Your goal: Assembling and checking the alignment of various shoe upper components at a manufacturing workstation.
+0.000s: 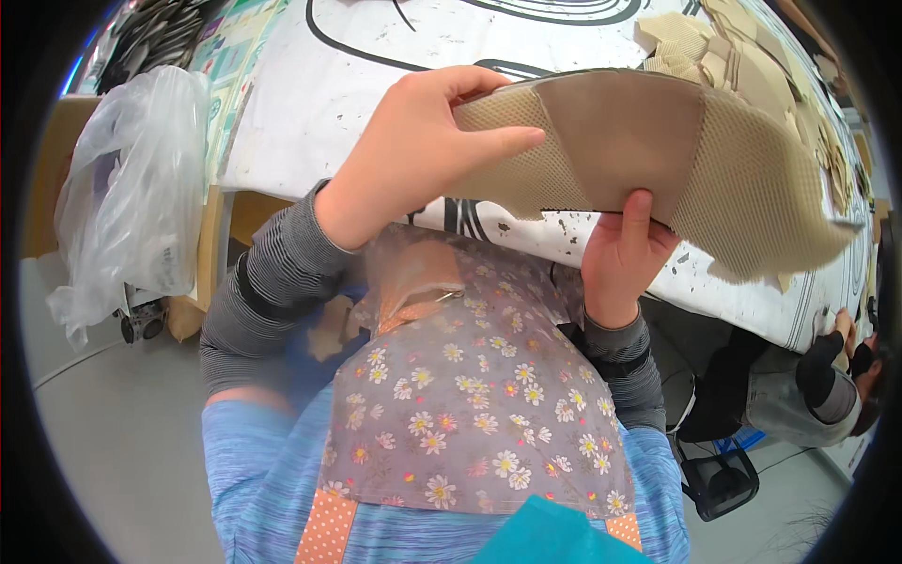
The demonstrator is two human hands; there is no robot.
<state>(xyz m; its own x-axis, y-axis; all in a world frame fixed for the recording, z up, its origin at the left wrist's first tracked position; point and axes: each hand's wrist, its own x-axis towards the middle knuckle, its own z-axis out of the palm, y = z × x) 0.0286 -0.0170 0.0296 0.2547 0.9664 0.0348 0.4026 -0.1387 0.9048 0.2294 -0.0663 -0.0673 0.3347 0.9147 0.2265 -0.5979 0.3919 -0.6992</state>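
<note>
I hold up a curved fabric piece (pixel 625 141), beige mesh at both ends with a smooth taupe panel in the middle and a dark line along its upper edge. My left hand (pixel 442 141) grips its upper left end, thumb lying across the mesh in front and the other fingers mostly hidden behind. At the lower edge, my right hand (pixel 629 249) pinches the taupe panel, its thumb on the front face and its fingers underneath. The mesh at the right end droops toward the table.
A white, black-lined cloth covers the table (pixel 282 122). Beige mesh pieces (pixel 742 56) are heaped at the far right. A clear plastic bag (pixel 136 207) hangs at the left, below dark stacked pieces (pixel 150 42). Another person (pixel 808 385) sits at the right by a black-framed chair (pixel 719 479).
</note>
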